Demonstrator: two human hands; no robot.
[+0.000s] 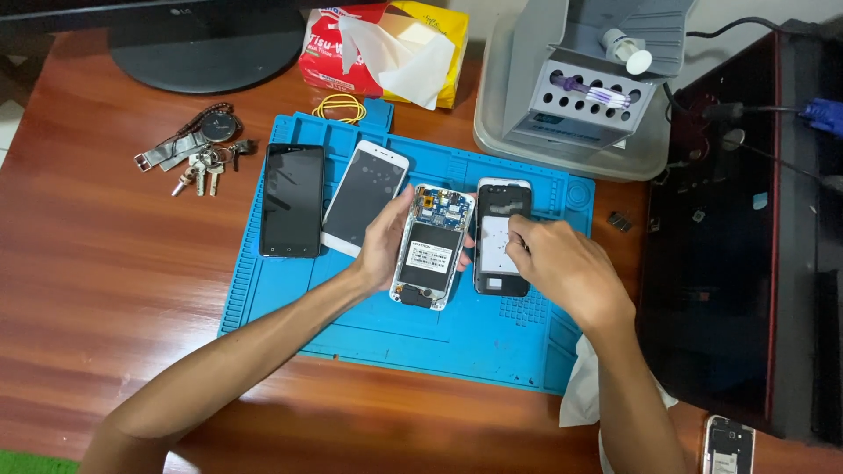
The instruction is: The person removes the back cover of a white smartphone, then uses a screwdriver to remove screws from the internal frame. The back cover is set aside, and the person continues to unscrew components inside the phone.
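My left hand (379, 246) grips the left edge of an opened phone (432, 247), whose circuit board and battery face up on the blue work mat (369, 325). My right hand (562, 268) rests with pinched fingertips on a detached back cover frame (499, 211) lying just right of that phone. Whether anything small is held between the fingertips is hidden.
A black phone (291, 200) and a white phone (365, 195) lie face up on the mat's left. Keys and a watch (200, 145), a tissue pack (378, 48), yellow rubber bands (340, 107), a grey tool holder (584, 83), another opened phone (727, 445).
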